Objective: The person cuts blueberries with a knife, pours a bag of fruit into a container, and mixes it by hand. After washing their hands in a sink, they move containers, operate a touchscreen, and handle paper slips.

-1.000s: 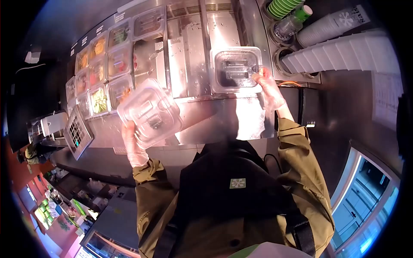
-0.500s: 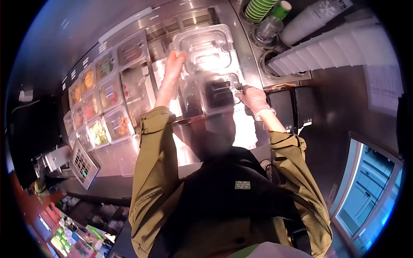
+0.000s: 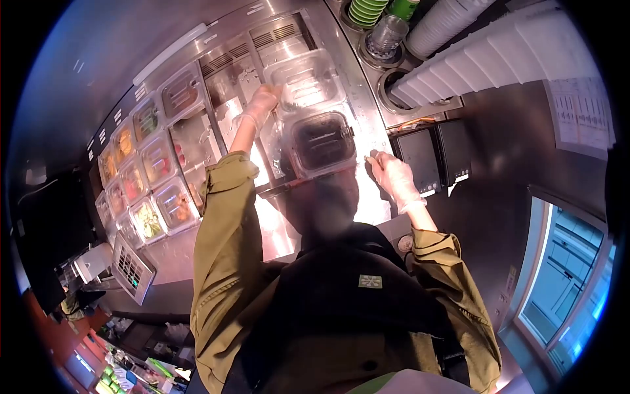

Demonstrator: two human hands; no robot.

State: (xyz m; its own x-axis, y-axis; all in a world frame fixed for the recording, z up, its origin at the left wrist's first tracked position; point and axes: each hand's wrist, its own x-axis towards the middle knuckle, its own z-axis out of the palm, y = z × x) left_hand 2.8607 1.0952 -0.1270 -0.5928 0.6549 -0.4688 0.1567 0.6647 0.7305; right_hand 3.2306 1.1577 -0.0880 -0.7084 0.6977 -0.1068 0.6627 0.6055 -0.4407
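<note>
My left hand [image 3: 262, 105], in a clear glove, is closed at the left edge of a clear lidded container [image 3: 304, 82]; whether its fingers grip that edge is too small to tell. Just below that container sits a second lidded one with dark contents [image 3: 323, 142]. To its right, over the bright steel counter [image 3: 373, 205], is my right hand [image 3: 392, 176], also gloved. Its fingers are bent together, and anything between them is too small to make out. It does not touch the dark container.
Several clear containers of food [image 3: 157, 161] stand at the left. Green cups [image 3: 367, 12], clear cups [image 3: 386, 36] and long white cup stacks [image 3: 485, 56] are at the upper right. Black devices [image 3: 420, 159] lie right of the counter. A keypad [image 3: 133, 268] is at the lower left.
My right hand has come away from the dark container's right edge and moved down. My left hand stays by the upper container's left side. The whole view has shifted slightly.
</note>
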